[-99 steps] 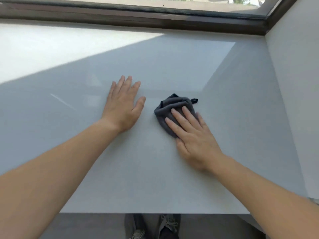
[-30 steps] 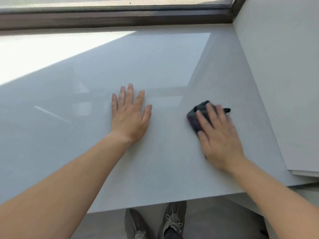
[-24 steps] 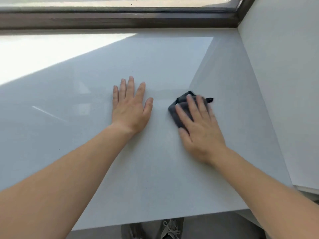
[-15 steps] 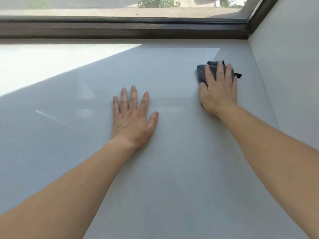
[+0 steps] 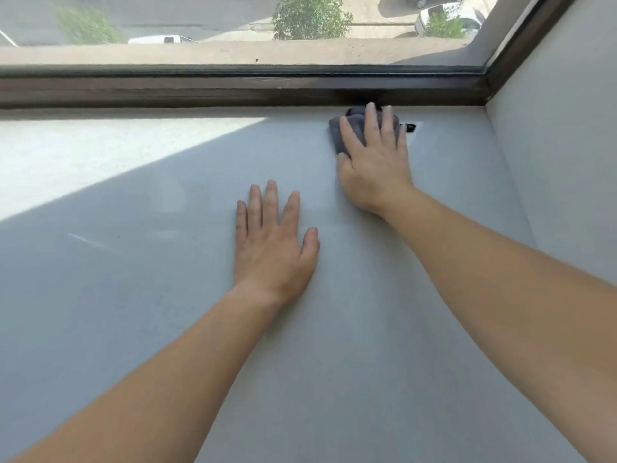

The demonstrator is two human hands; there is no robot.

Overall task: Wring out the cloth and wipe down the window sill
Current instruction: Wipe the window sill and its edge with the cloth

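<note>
You face a dark window frame [image 5: 200, 91] meeting a pale wall [image 5: 561, 145] at right. Sunlight [image 5: 100, 155] covers the far left of the window sill [image 5: 150, 312]. Outside: a tree [image 5: 310, 18], parked cars [image 5: 160, 39].

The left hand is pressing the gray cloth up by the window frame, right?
No. It is the right hand pressing the gray cloth up by the window frame, as the head view shows. The left hand lies flat on the sill.

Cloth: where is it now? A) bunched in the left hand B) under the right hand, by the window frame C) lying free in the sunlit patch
B: the cloth lies under the flat fingers of the right hand, close by the window frame; the left hand rests bare on the sill.
</note>
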